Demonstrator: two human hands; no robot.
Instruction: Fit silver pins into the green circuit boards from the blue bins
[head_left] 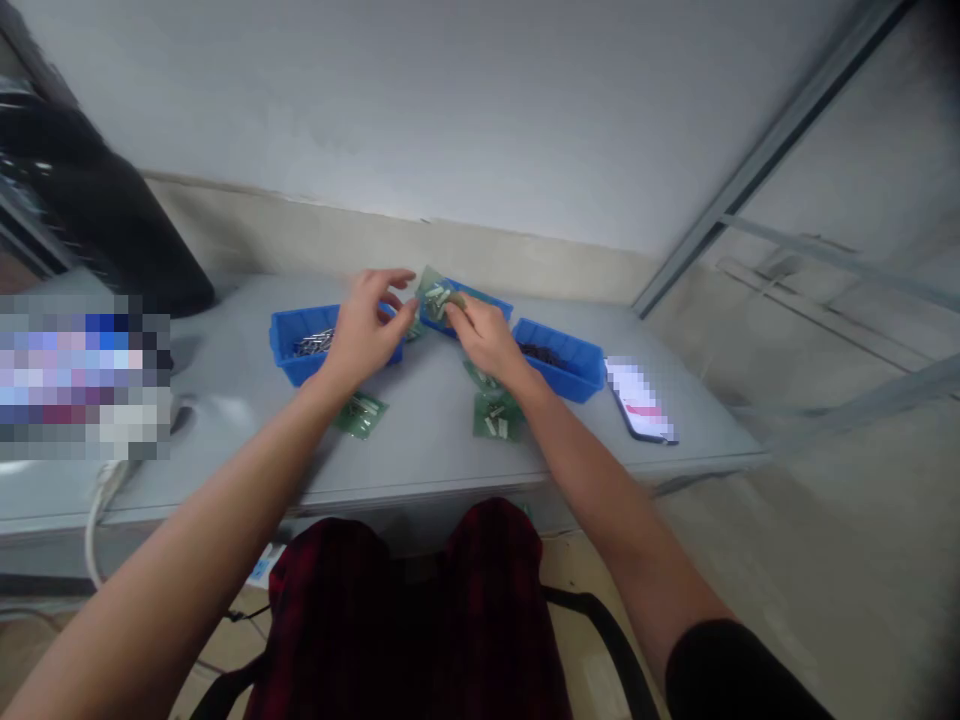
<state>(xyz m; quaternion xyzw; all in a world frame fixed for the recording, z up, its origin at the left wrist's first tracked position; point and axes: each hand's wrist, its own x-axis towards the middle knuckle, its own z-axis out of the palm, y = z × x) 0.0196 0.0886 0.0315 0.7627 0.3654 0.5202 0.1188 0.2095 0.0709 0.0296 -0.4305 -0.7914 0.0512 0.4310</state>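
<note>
My right hand [486, 338] pinches a small green-tinted plastic bag [433, 292] with pale and metallic pieces inside, held up over the middle blue bin [491, 303]. Just left of the bag is my left hand [367, 325], its fingers apart and curved, with nothing visible in them. It hovers over the left blue bin [289, 330], where thin metal pieces [315, 342] lie. To the right, another blue bin [577, 380] contains small dark pieces [541, 354]. Similar filled bags rest on the table: one bag [363, 416] below my left hand, another bag [496, 416] below my right.
The grey table [420, 450] runs along a wall. A phone [641, 400] lies at the right. At the left are a black rounded object [142, 230], a blurred-out item [67, 375] and a white cable [94, 520]. A metal frame [720, 235] stands on the right.
</note>
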